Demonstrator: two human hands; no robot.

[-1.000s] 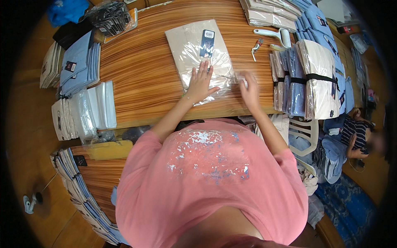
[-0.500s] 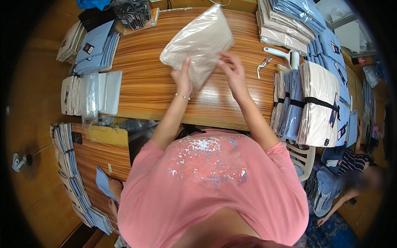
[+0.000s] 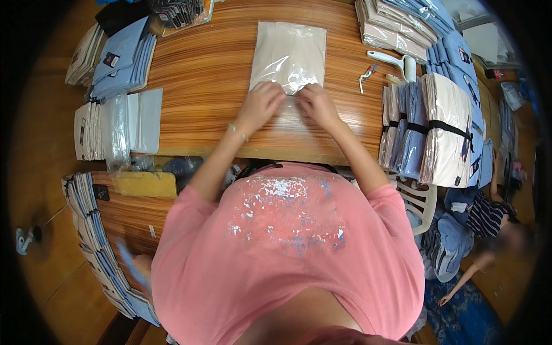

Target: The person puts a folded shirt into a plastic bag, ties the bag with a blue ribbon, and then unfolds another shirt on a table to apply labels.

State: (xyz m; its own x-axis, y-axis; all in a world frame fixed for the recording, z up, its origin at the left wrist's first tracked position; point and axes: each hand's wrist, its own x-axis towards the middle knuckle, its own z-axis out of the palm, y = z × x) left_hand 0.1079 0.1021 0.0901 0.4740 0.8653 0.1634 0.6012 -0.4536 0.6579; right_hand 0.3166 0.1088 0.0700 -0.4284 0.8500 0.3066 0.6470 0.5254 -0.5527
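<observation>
A beige folded garment in a clear plastic bag point(image 3: 289, 49) lies flat on the wooden table point(image 3: 201, 86). My left hand point(image 3: 263, 106) is at the bag's near left edge, its fingers bent and closed on the plastic. Across a small gap, my right hand point(image 3: 318, 107) grips the same near edge further right, fingers curled together. Both hands partly cover that edge, and shiny clear film shows between and just below them.
Bagged garments tied with black bands point(image 3: 445, 132) stand at the right, beside a lint roller point(image 3: 397, 60) and a small snipping tool point(image 3: 368, 75). Blue folded garments point(image 3: 123, 63) and clear bags point(image 3: 118, 129) are at the left. Another person point(image 3: 489, 218) is at lower right.
The bagged garment, held up and tilted before, now lies flat and square on the table. Both hands have come together at its near edge.
</observation>
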